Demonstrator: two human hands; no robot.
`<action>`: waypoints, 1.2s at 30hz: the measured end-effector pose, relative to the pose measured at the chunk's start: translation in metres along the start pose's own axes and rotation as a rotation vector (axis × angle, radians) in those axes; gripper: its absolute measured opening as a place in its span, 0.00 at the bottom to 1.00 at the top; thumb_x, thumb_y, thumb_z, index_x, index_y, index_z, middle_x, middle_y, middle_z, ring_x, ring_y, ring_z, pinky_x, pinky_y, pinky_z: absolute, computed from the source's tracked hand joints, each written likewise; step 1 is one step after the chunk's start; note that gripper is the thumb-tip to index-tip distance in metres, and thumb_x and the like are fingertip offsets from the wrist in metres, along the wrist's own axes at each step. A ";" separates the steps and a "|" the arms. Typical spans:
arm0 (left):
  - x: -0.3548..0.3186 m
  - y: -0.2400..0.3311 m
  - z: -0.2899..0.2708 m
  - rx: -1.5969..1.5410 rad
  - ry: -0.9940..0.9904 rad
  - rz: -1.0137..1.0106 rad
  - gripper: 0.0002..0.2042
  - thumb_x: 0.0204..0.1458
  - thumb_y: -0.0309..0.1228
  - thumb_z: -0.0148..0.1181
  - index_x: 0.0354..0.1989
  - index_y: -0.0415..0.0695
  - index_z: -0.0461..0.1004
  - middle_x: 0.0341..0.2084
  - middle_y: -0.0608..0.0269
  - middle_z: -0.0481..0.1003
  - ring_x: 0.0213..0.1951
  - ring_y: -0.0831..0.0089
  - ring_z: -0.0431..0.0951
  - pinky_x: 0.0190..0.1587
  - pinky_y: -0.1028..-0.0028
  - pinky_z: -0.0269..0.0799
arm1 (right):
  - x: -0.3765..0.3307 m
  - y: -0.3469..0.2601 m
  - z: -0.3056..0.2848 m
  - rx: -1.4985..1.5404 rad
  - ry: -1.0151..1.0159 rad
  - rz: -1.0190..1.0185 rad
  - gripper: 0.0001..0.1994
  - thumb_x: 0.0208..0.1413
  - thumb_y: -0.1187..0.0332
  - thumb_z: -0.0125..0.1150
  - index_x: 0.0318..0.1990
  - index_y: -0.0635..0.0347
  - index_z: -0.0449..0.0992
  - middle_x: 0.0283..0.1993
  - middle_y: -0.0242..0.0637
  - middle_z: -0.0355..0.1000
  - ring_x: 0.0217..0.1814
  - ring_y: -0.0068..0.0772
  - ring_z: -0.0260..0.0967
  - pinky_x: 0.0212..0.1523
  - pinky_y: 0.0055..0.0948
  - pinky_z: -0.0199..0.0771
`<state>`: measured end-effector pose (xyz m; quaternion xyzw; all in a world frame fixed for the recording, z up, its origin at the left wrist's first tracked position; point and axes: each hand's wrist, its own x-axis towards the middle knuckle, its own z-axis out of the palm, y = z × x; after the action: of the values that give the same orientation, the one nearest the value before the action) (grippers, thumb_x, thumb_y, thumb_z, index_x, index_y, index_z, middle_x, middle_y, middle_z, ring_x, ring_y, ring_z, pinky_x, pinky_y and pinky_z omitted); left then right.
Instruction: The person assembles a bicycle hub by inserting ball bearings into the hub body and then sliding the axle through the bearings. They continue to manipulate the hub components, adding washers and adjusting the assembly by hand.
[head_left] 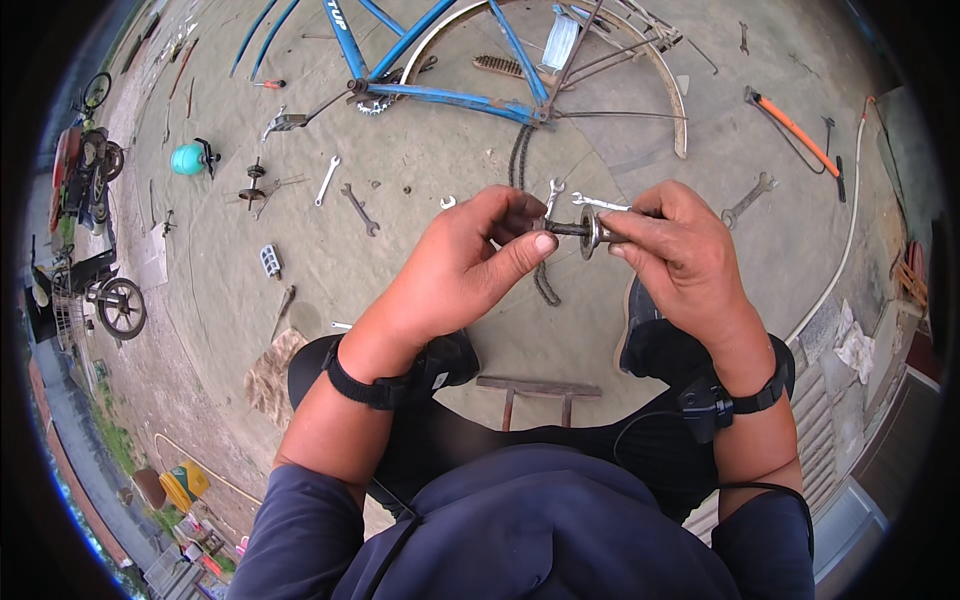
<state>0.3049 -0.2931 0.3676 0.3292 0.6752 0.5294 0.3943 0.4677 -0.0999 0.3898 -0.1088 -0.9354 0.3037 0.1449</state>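
Between my hands, above the ground, is a metal bicycle hub (590, 238) with a round flange and a dark axle reaching to the left. My left hand (455, 260) grips the axle's left end between thumb and fingers. On the other side my right hand (690, 250) closes round the hub's right part, behind the flange. My fingers hide both ends. Beneath and behind the hub lies a dark bicycle chain (545, 288) on the ground. Two shiny wrenches, one of them a spanner (555, 192) standing out near my left fingertips, lie just beyond.
Ahead lies a blue bicycle frame (470, 100) with a rear mudguard. More wrenches (748, 200), a pedal (270, 262), another hub (254, 185) and an orange hacksaw (795, 130) are scattered around. A small wooden stool (540, 386) is between my legs. Parked motorbikes (120, 305) stand far left.
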 end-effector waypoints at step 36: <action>0.001 -0.003 -0.006 0.004 -0.115 -0.059 0.17 0.63 0.31 0.66 0.53 0.34 0.72 0.39 0.58 0.78 0.37 0.76 0.78 0.37 0.76 0.75 | -0.001 0.003 -0.003 0.022 -0.038 -0.067 0.21 0.46 0.81 0.71 0.50 0.54 0.84 0.39 0.41 0.75 0.38 0.41 0.74 0.37 0.34 0.74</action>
<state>0.2996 -0.2958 0.3651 0.3401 0.6618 0.4963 0.4472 0.4700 -0.0961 0.3898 -0.0700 -0.9378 0.3107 0.1382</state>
